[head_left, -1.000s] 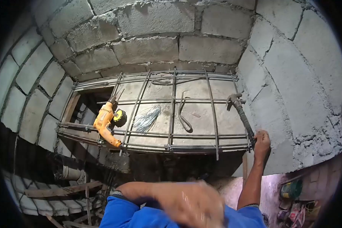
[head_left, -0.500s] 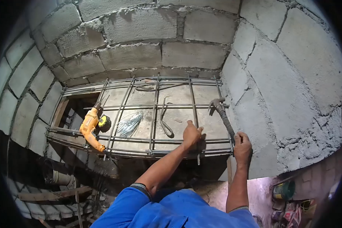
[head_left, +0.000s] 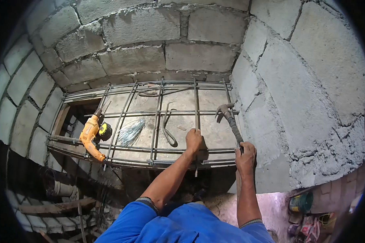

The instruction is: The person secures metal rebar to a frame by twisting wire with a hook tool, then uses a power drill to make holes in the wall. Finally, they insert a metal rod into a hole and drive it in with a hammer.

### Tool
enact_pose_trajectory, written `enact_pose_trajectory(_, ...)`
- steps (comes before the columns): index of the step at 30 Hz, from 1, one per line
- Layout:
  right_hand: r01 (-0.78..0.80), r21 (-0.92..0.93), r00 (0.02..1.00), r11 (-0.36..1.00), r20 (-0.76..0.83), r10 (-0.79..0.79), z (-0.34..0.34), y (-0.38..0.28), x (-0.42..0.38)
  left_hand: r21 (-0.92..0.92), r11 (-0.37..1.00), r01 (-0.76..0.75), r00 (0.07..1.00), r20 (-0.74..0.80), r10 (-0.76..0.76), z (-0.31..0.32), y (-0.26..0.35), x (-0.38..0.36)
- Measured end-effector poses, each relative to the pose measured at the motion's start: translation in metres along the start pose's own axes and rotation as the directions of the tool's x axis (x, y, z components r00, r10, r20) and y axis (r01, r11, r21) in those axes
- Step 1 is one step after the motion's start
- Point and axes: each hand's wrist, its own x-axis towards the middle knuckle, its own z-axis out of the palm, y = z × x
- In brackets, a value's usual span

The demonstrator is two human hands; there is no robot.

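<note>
A grid of steel bars lies over a flat board between block walls. My left hand is closed on a crosswise bar right of the middle. My right hand grips the handle end of a claw hammer, whose head rests by the bars at the right wall. Left of my left hand, a bent metal hook tool and a bundle of thin tie wire lie on the board.
An orange drill and a yellow-black tape measure sit at the left, beside an opening in the board. Block walls stand behind and on both sides. A green bucket is low at the right.
My left hand has gone from fingers apart beside the bar to closed around it. The whole view has shifted slightly, and the hammer is still in my right hand.
</note>
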Motion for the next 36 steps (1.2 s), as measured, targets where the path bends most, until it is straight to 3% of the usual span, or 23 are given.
enact_pose_trajectory(3,-0.074,-0.107,0.994,0.991,0.078,0.082,0.008,-0.008,0.003,-0.074,0.995,0.061,0.994,0.097,-0.054,0.011,-0.016,0.012)
enact_pose_trajectory(5,-0.065,-0.184,0.988,0.981,0.128,0.089,0.015,-0.007,0.006,-0.150,0.988,0.044,0.999,0.017,-0.042,0.021,-0.027,0.014)
enact_pose_trajectory(9,-0.028,-0.348,0.969,0.937,0.222,0.111,0.023,-0.013,0.025,-0.097,0.995,0.034,0.999,0.017,-0.032,0.023,-0.027,0.016)
enact_pose_trajectory(11,0.008,-0.349,0.975,0.937,0.211,0.071,0.042,0.017,0.037,-0.064,0.997,0.051,0.998,0.034,-0.049,0.006,-0.011,0.004)
enact_pose_trajectory(12,0.036,-0.385,0.973,0.922,0.225,0.057,0.042,0.017,0.041,-0.039,0.999,-0.005,1.000,-0.015,0.004,-0.008,0.001,-0.008)
enact_pose_trajectory(13,0.046,-0.455,0.981,0.889,0.189,0.046,0.045,0.014,0.040,-0.007,0.998,-0.061,0.996,-0.060,0.061,-0.029,0.017,-0.022)
enact_pose_trajectory(15,0.015,-0.415,0.971,0.910,0.223,0.086,0.031,-0.004,0.048,-0.045,0.999,-0.024,1.000,-0.001,0.024,-0.074,0.029,-0.041)
enact_pose_trajectory(17,-0.015,-0.416,0.932,0.909,0.323,0.163,0.032,-0.003,0.059,-0.070,0.985,-0.158,0.978,0.123,0.166,-0.114,0.021,-0.048)
enact_pose_trajectory(18,-0.052,-0.433,0.881,0.900,0.405,0.246,0.031,-0.003,0.064,-0.096,0.985,-0.144,0.974,0.161,0.158,-0.140,0.016,-0.051)
enact_pose_trajectory(20,-0.103,-0.390,0.881,0.915,0.392,0.266,0.026,-0.005,0.067,-0.175,0.983,-0.048,0.980,0.182,0.080,-0.203,0.006,-0.054)
enact_pose_trajectory(21,-0.164,-0.343,0.876,0.925,0.381,0.296,0.024,-0.005,0.066,-0.101,0.989,-0.109,0.985,0.120,0.121,-0.229,-0.023,-0.047)
enact_pose_trajectory(22,-0.137,-0.311,0.908,0.941,0.341,0.245,0.028,-0.003,0.065,-0.204,0.977,-0.069,0.992,0.089,0.088,-0.267,-0.038,-0.048)
enact_pose_trajectory(23,-0.140,-0.320,0.908,0.937,0.337,0.251,0.030,-0.006,0.065,-0.151,0.984,-0.089,0.996,-0.018,0.088,-0.308,-0.048,-0.051)
enact_pose_trajectory(24,-0.149,-0.271,0.915,0.951,0.327,0.236,0.029,-0.012,0.065,-0.232,0.972,0.032,0.998,-0.046,-0.044,-0.352,-0.046,-0.059)
enact_pose_trajectory(25,-0.165,-0.224,0.925,0.961,0.302,0.229,0.026,-0.015,0.068,-0.039,0.997,0.071,0.976,-0.206,-0.078,-0.389,-0.056,-0.062)
enact_pose_trajectory(26,-0.118,-0.192,0.939,0.974,0.297,0.173,0.027,-0.021,0.068,-0.233,0.957,0.174,0.943,-0.240,-0.230,-0.423,-0.069,-0.065)
enact_pose_trajectory(27,-0.115,-0.168,0.951,0.979,0.267,0.157,0.024,-0.041,0.069,-0.196,0.977,0.088,0.928,-0.341,-0.152,-0.456,-0.116,-0.058)
enact_pose_trajectory(28,-0.100,-0.079,0.967,0.992,0.229,0.116,0.025,-0.063,0.072,-0.222,0.962,0.160,0.885,-0.399,-0.239,-0.484,-0.132,-0.052)
enact_pose_trajectory(29,-0.113,0.017,0.965,0.993,0.242,0.106,0.029,-0.088,0.076,-0.030,0.999,0.020,0.890,-0.454,-0.032,-0.509,-0.159,-0.046)
enact_pose_trajectory(31,-0.126,0.131,0.947,0.983,0.311,0.080,0.029,-0.158,0.084,-0.015,0.998,0.063,0.862,-0.503,-0.062,-0.535,-0.171,-0.025)
enact_pose_trajectory(33,-0.042,0.130,0.936,0.991,0.352,-0.007,0.058,-0.196,0.092,0.314,0.933,0.176,0.797,-0.601,0.052,-0.539,-0.175,0.003)
enact_pose_trajectory(34,0.021,0.126,0.931,0.992,0.360,-0.066,0.084,-0.203,0.095,0.361,0.918,0.162,0.828,-0.557,0.073,-0.540,-0.172,0.015)
enact_pose_trajectory(36,-0.031,0.155,0.852,0.987,0.520,-0.055,0.103,-0.252,0.096,0.478,0.870,0.123,0.884,-0.451,0.123,-0.539,-0.166,0.037)
